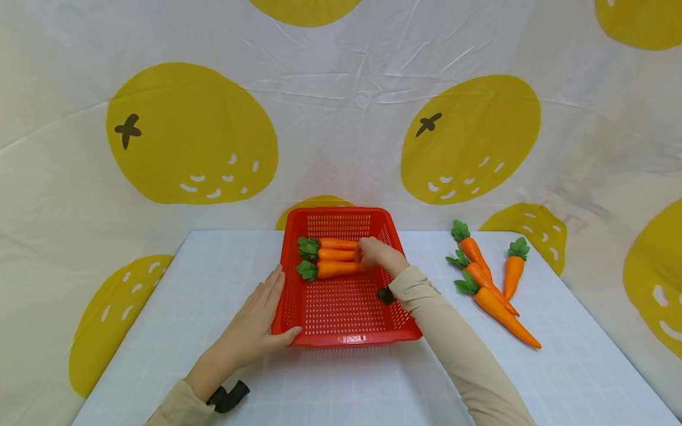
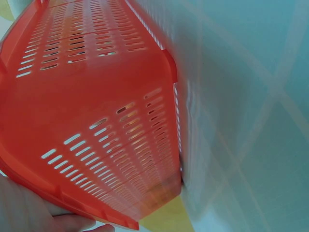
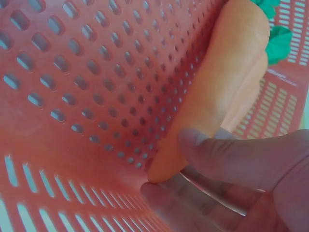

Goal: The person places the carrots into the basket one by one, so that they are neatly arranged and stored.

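Note:
A red plastic basket (image 1: pixel 346 340) with slotted walls stands on the table. Three orange carrots with green leafy tops lie side by side in its far half, leaves to the left. Inside the basket, my right hand (image 1: pixel 380 254) pinches the tapered end of a carrot (image 3: pixel 212 96) between thumb and fingers; that carrot lies along the slotted surface in the right wrist view. My left hand (image 1: pixel 256 319) rests against the basket's left side near the front corner, fingers straight along the rim and thumb at the front edge.
Right of the basket, several more carrots (image 1: pixel 501 310) lie on the pale checked tablecloth (image 1: pixel 224 278), some overlapping. One carrot (image 1: pixel 514 272) is a little apart at the far right. Behind the table hangs a white cloth (image 1: pixel 341 136) printed with yellow fruit.

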The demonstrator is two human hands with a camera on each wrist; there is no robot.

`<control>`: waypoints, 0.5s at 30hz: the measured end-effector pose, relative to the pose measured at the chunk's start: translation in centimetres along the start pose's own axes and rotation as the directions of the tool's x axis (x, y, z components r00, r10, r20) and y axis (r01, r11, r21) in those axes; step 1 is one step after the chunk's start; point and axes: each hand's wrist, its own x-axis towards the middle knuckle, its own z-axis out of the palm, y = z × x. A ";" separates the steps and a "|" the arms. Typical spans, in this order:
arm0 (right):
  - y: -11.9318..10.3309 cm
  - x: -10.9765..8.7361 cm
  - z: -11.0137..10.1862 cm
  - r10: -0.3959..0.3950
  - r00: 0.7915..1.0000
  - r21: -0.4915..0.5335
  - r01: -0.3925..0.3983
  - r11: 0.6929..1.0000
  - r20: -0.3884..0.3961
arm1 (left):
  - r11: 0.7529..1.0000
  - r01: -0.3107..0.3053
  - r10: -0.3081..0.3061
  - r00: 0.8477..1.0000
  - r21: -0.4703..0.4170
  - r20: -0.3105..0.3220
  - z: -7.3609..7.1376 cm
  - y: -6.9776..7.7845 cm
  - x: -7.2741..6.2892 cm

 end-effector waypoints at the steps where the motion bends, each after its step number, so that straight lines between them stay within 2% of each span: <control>1: 0.0 0.0 0.1 0.001 1.000 -0.002 -0.001 1.000 -0.006 | 1.000 -0.001 0.001 1.000 0.000 -0.003 0.0 0.0 0.0; 15: 0.3 0.2 0.5 -0.007 0.999 -0.015 0.006 1.000 -0.036 | 1.000 0.000 0.000 1.000 0.001 -0.004 0.0 0.1 -0.1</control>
